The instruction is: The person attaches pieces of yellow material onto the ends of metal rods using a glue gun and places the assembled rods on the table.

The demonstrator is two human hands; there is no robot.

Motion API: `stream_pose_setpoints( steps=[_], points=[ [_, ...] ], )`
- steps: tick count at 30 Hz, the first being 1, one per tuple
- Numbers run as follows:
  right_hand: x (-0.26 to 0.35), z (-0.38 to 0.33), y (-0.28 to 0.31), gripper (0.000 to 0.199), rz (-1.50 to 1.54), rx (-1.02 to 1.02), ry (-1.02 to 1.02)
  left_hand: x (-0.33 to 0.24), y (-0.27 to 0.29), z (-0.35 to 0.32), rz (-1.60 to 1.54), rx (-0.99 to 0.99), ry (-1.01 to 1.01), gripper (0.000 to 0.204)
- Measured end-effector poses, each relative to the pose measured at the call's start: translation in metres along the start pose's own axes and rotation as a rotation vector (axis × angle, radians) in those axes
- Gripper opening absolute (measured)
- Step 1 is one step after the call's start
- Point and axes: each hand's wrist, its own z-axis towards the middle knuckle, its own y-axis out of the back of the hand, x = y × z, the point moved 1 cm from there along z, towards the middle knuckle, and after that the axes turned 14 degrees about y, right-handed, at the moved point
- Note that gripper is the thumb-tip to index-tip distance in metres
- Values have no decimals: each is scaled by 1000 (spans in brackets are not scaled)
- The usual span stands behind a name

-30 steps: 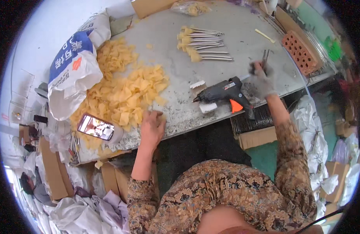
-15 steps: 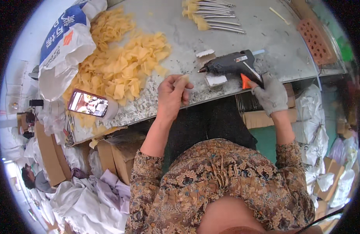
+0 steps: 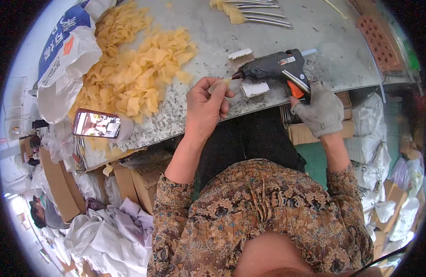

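My bare left hand point(image 3: 207, 102) is closed in a pinch on a thin yellowish petal-like piece point(image 3: 227, 83), mostly hidden by the fingers. The piece is right at the dark nozzle of a black hot glue gun point(image 3: 268, 68); I cannot tell if they touch. In a grey work glove, my right hand point(image 3: 318, 110) is closed at the gun's handle, beside the orange trigger point(image 3: 296, 89). A pale glue stick point(image 3: 309, 52) pokes from the gun's rear. White block-like pieces point(image 3: 255, 88) lie beside the nozzle.
A large heap of yellowish petal-like pieces point(image 3: 143, 74) covers the table's left side, beside a white-and-blue sack point(image 3: 67, 60). A lit phone point(image 3: 96, 124) leans near the front edge. Several silvery stems with yellow ends point(image 3: 254, 13) lie at the back. A perforated brick point(image 3: 378, 42) stands far right.
My left hand has brought the yellowish piece up to the glue gun's nozzle. The gloved right hand has closed in on the handle and trigger. The whole view has shifted slightly.
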Motion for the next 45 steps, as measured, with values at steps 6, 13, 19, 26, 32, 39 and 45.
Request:
stream_pose_setpoints(
  steps=[6,13,19,26,32,39,45],
  points=[
    [-12,-3,-2,38,16,41,61,1,5,0,197,-58,-111,15],
    [12,-21,18,14,453,-151,223,24,7,-22,-251,259,159,17],
    [31,-6,0,21,817,45,173,26,2,-26,-391,348,298,19],
    [27,-12,-6,27,732,39,271,31,3,-31,-392,346,317,20],
    [34,-25,1,25,609,17,313,35,-3,-38,-358,285,364,22],
    [49,-31,6,24,683,60,390,33,-21,-61,115,129,-21,29],
    [48,-4,25,22,707,-4,488,2,-9,-64,271,76,-160,22]
  ],
)
